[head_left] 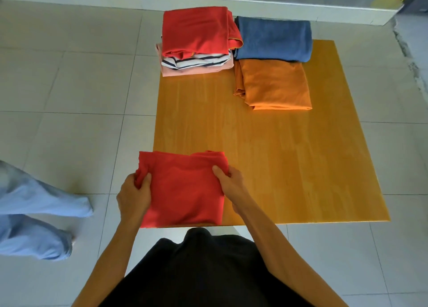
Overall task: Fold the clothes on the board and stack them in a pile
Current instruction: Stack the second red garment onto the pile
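A folded red garment lies at the near left corner of the wooden board, partly overhanging its left edge. My left hand grips its left side and my right hand grips its right side, thumbs on top. At the far left of the board stands a pile: a red garment on top, a striped one under it, a pink one at the bottom. A folded blue garment and a folded orange garment lie to the right of the pile.
The board lies on a pale tiled floor. Another person's legs in light blue trousers are at the left. A low white ledge runs along the far side.
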A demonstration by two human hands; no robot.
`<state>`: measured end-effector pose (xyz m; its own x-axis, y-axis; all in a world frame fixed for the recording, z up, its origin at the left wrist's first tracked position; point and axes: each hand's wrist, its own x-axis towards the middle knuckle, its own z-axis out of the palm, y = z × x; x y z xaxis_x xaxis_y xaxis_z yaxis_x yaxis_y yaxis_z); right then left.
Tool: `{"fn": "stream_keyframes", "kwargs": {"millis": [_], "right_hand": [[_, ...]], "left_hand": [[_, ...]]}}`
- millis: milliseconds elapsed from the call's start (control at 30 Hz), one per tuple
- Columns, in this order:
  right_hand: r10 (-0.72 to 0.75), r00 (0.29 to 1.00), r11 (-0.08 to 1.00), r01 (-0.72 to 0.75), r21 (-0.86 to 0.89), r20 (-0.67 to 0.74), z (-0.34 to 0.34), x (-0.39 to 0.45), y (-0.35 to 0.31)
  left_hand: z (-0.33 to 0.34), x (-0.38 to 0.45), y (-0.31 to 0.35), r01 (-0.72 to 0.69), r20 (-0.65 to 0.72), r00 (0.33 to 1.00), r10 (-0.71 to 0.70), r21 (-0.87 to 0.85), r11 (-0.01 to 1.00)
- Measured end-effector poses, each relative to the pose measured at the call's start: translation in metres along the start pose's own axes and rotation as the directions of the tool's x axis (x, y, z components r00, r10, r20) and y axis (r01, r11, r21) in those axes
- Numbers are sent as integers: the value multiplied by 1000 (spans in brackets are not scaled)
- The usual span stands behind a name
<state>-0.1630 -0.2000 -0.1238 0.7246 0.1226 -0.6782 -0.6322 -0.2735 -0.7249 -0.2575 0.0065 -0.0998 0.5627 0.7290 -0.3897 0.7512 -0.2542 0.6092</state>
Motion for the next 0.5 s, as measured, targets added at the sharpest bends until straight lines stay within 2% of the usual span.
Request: {"fn": "stream_keyframes", "kwargs": {"millis": [67,133,267,333,500], "right_hand": [[-3,1000,1000,2,-13,-31,6,5,-6],[-7,999,1000,6,-28,-47,10,13,-13],[-41,997,999,40,29,62,8,32,-33],[-47,993,998,42,51,106,6,43,-45],[-12,1000,990,12,144,-2,9,74,-68]], "left_hand": [[0,5,9,31,23,999,-29,-106,994],[2,16,16,101,115,990,-78,-215,971],[4,44,30,313,243,941,-234,-368,876],[5,55,38,399,282,910,-305,-386,832],[10,77,56,378,288,915,-281,-374,847]]}}
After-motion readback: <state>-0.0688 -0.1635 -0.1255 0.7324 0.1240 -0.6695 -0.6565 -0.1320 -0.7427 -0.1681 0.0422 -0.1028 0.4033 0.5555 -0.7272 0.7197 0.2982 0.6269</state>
